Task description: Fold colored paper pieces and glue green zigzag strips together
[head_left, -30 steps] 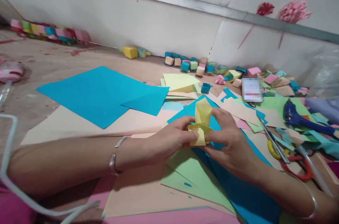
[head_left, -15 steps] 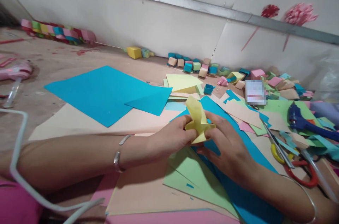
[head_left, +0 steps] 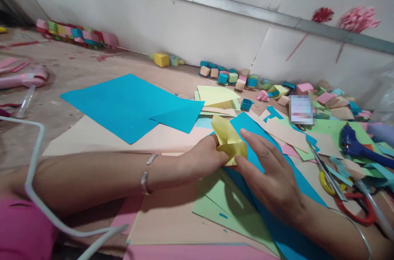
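A small yellow folded paper piece (head_left: pixel 232 145), partly shaped like a box with an upright flap, is held above the spread sheets. My left hand (head_left: pixel 200 157) pinches it from the left, the thumb inside its near edge. On the other side is my right hand (head_left: pixel 272 174), its fingers stretched out and apart. The right thumb tip is at the paper's lower right edge; whether it presses there I cannot tell. Beneath the hands lie green sheets (head_left: pixel 212 202) and a long blue sheet (head_left: pixel 295 202).
A large blue sheet (head_left: pixel 123 104) lies to the left. Scissors with a red handle (head_left: pixel 361 215) and a blue glue gun (head_left: pixel 353 145) are at right, among paper scraps. A pink glue gun (head_left: pixel 30 77) and a white cable (head_left: pixel 30 169) are at left. Small paper boxes (head_left: pixel 223 77) line the wall.
My right hand's fingers have opened and drawn back from the yellow paper, which has turned slightly in my left hand. The view has shifted a little.
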### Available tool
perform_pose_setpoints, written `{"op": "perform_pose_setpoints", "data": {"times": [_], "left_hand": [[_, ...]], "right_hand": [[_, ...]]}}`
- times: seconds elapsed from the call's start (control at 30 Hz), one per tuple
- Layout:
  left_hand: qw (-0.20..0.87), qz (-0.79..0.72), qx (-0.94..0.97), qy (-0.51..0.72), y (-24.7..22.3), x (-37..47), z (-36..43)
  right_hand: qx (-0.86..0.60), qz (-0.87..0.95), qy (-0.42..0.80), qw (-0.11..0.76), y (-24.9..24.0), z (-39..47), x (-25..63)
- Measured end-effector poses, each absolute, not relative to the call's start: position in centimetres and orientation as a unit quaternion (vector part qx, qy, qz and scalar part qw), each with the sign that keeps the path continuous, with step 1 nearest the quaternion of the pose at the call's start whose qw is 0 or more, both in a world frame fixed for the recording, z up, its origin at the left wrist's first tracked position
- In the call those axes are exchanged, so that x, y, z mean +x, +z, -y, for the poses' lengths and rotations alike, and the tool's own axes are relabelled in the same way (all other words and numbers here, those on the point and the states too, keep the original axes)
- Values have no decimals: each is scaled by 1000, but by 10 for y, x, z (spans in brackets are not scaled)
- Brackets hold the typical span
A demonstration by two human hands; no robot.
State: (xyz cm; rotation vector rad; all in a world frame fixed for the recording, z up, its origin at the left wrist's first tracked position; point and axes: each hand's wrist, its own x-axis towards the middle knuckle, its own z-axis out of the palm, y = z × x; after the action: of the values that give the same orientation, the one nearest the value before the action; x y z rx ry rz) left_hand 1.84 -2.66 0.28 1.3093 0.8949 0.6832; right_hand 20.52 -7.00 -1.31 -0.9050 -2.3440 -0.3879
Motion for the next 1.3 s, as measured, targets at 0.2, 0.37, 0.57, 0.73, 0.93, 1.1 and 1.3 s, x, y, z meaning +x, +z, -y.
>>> {"op": "perform_pose_setpoints", "data": {"times": [0.2, 0.37, 0.57, 0.73, 0.93, 1.1, 1.3], "left_hand": [[686, -398, 534, 295, -1, 19, 28], [709, -377, 522, 287, -2, 21, 28], [700, -371, 529, 304, -7, 20, 25], [700, -314, 564, 304, -9, 15, 22], [688, -270, 601, 305, -12, 13, 16], [705, -268, 577, 312, -8, 16, 17], [725, -338, 513, 310, -4, 18, 20]], "right_hand": [[-356, 871, -136, 311, -15, 64, 202], [-388, 843, -113, 354, -11, 61, 199], [-388, 833, -96, 383, -13, 59, 204], [-384, 836, -56, 388, -13, 58, 204], [-434, 819, -20, 375, -14, 56, 206], [-460, 803, 33, 378, -15, 55, 208], [-446, 805, 41, 390, -13, 57, 207]]}}
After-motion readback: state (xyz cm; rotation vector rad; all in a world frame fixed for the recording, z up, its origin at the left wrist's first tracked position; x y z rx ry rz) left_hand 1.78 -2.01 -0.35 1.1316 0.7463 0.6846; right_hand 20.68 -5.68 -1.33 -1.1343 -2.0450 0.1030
